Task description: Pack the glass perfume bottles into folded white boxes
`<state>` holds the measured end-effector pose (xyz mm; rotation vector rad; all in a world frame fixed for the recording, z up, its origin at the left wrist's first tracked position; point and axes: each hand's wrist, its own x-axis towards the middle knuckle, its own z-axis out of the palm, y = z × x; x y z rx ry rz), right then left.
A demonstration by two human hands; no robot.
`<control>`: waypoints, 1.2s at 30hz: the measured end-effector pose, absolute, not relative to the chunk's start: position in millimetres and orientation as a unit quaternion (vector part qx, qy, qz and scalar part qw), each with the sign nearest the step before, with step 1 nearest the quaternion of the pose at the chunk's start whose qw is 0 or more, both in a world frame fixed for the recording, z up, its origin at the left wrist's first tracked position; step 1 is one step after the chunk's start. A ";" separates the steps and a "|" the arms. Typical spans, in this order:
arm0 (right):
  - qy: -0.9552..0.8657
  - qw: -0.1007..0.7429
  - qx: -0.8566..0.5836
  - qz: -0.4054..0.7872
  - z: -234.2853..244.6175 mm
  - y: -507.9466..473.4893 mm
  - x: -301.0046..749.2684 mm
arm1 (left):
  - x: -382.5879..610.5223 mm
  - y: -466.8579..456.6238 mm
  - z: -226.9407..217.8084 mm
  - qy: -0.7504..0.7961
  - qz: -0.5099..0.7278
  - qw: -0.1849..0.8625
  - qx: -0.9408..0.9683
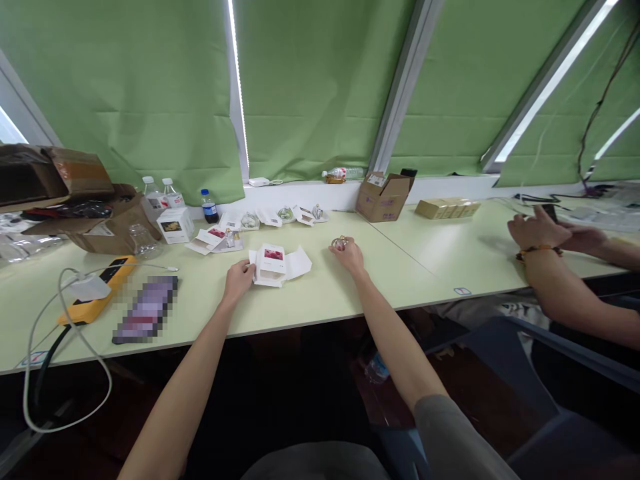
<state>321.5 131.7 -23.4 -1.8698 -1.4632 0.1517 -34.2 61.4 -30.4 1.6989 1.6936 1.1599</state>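
Observation:
My left hand [238, 280] pinches the left edge of an unfolded white carton [273, 268] with a pink picture on its face; its flaps stick out to both sides. To the right, apart from the carton, my right hand [351, 257] has its fingers closed round a small round glass bottle [339, 243] with a gold-coloured top, low over the table. The fingers hide part of the bottle. Behind my left hand lies another opened white carton [206, 241], with a small glass bottle [231, 238] on it.
More opened cartons with glass bottles line the back. A brown cardboard box [382, 200] and a row of yellowish boxes [447, 208] stand to the right. On the left are a phone [146, 310], a yellow power strip [107, 293] and cables. A co-worker's hands [543, 231] are far right.

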 end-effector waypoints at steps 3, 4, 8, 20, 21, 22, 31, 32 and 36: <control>-0.563 0.374 -0.734 0.063 -22.3 128.9 320.3 | -34.7 62.3 -32.7 0.615 0.426 0.230 0.622; -0.558 0.379 -0.736 0.063 -21.7 127.6 319.6 | -34.9 62.4 -33.0 0.616 0.427 0.228 0.621; -0.538 0.414 -0.733 0.043 -15.2 119.9 315.8 | -35.5 60.9 -30.9 0.626 0.429 0.219 0.613; -0.737 0.366 -0.564 0.066 2.3 75.8 253.6 | -33.5 56.0 -25.9 0.608 0.471 0.216 0.602; -0.752 0.350 -0.552 0.090 -0.1 73.2 246.8 | -33.2 55.6 -25.6 0.604 0.476 0.214 0.602; -0.760 0.341 -0.544 0.104 -2.5 71.3 241.5 | -32.8 55.1 -25.3 0.600 0.478 0.211 0.605; -0.745 0.409 -0.484 0.207 -18.9 71.9 239.6 | -33.8 54.1 -30.5 0.599 0.458 0.196 0.627; -0.736 0.424 -0.483 0.212 -19.3 71.3 240.1 | -34.8 53.6 -30.4 0.598 0.467 0.208 0.617; -0.713 0.464 -0.461 0.251 -18.3 63.5 238.5 | -35.9 48.1 -27.4 0.562 0.496 0.214 0.626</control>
